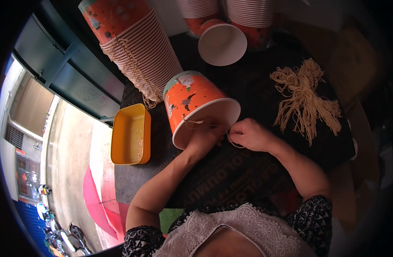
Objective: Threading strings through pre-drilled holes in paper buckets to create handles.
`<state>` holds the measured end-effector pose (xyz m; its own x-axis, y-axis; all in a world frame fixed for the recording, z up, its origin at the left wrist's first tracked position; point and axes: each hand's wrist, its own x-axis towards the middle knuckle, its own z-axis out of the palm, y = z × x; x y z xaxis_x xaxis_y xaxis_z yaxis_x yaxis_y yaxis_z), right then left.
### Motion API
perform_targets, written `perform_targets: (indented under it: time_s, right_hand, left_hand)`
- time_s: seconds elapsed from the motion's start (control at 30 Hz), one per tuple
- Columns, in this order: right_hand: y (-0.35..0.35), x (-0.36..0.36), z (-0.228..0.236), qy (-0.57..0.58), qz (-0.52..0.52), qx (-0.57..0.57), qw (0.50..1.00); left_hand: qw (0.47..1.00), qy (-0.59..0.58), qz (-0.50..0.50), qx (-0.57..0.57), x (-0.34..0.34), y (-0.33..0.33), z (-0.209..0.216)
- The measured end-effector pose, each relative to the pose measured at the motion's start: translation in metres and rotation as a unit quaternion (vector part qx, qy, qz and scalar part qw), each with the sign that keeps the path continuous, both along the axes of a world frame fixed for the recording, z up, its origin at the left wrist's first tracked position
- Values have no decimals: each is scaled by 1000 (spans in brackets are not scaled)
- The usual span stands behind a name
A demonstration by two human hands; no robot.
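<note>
An orange paper bucket (pixel 200 95) with bat figures and a white inside lies tilted on the table, its mouth facing me. A thin beige cord (pixel 191 121) passes through its wall near the left of the rim. My left hand (pixel 207 138) reaches into the mouth, its shaded fingers closed on the cord near the right side of the rim. Just outside that side, my right hand (pixel 250 134) pinches the cord, and a loop of it hangs below the fingertips. The left fingertips are partly hidden in shadow.
Left stands a yellow plastic tub (pixel 131 135) with small pale bits inside. Behind it leans a tall stack of nested buckets (pixel 140 47) with cords hanging. A bundle of beige cords (pixel 307 100) lies right. More buckets (pixel 222 44) stand at the back of the dark table (pixel 247 180).
</note>
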<state>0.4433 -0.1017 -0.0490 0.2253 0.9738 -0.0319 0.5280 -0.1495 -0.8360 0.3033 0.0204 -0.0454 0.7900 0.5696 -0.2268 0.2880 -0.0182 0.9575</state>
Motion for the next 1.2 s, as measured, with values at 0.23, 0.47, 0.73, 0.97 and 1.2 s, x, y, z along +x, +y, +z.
perform_targets:
  time_s: [0.23,0.47,0.73,0.97,1.2]
  right_hand:
    - [-1,-1,12,321,-71,-66,942]
    - [0,-7,12,395,-92,3,914]
    - [-9,-33,17,192,18,146,970]
    - [-19,-49,11,4,272,326,906]
    - [-9,-33,10,-109,-26,300,947]
  left_hand:
    - [999,-17,-32,31,0,4,-7]
    - [995,-48,-56,71,-2,-1,-6]
    - [971,-139,-44,190,-5,8,-36]
    - [997,-49,-44,45,-1,-1,-9]
    - [972,-167,-53,154,1,7,-32]
